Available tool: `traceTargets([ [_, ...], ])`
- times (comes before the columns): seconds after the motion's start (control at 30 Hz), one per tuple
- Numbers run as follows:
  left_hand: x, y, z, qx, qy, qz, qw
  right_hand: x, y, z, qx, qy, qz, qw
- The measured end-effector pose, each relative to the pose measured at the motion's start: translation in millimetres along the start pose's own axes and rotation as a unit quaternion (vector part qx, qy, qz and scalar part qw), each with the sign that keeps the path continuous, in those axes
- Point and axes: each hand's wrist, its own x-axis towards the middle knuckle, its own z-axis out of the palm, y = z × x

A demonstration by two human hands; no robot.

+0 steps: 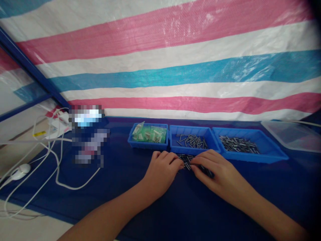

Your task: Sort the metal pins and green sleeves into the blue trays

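My left hand (pixel 163 167) rests on the dark blue cloth (pixel 120 187), fingers curled and pinched at a small heap of thin metal pins (pixel 186 160) lying loose on the cloth. My right hand (pixel 215 169) lies just right of that heap, fingers pressed together over several dark pins. Behind the hands stand three blue trays: the left tray (pixel 147 144) holds green packets, the middle tray (pixel 192 149) holds scattered metal pins, the right tray (pixel 250 154) holds a larger heap of pins.
White cables (pixel 57 174) and a white plug (pixel 21 170) lie on the left of the table. A clear plastic box (pixel 293 135) sits at the far right. A pink, white and blue striped tarpaulin (pixel 175 67) hangs behind the table.
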Motion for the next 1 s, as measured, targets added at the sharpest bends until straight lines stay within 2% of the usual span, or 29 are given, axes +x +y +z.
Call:
traceTargets([
  [0.1,0.1,0.4,-5.0,-0.052,0.038,0.011,0.998,-1.9,-4.5,7.2,0.025,-0.007,0.013,1.000],
  [0.17,0.5,2.7,-7.7,-0.123,0.081,0.013,0.989,-3.2,-7.8,11.1,0.047,-0.010,0.034,0.998],
  [0.27,1.6,8.4,-10.7,-0.242,0.138,-0.013,0.960,-4.0,-11.5,14.5,0.097,-0.023,0.053,0.994],
  [0.33,2.2,11.9,-12.0,-0.293,0.152,-0.041,0.943,-3.4,-12.7,14.8,0.132,-0.029,0.064,0.989],
  [0.47,2.7,13.3,-11.3,-0.351,0.151,-0.096,0.919,-0.6,-14.1,11.9,0.177,-0.032,0.091,0.979],
  [0.6,3.6,10.7,-9.4,-0.399,0.124,-0.132,0.899,0.6,-15.9,8.9,0.197,-0.031,0.092,0.976],
  [0.77,4.8,10.6,-11.1,-0.402,0.092,-0.136,0.901,-1.4,-14.4,9.6,0.189,-0.019,0.111,0.976],
  [1.0,5.3,12.2,-12.9,-0.415,0.102,-0.135,0.894,-1.5,-8.8,10.8,0.253,-0.036,0.148,0.955],
])
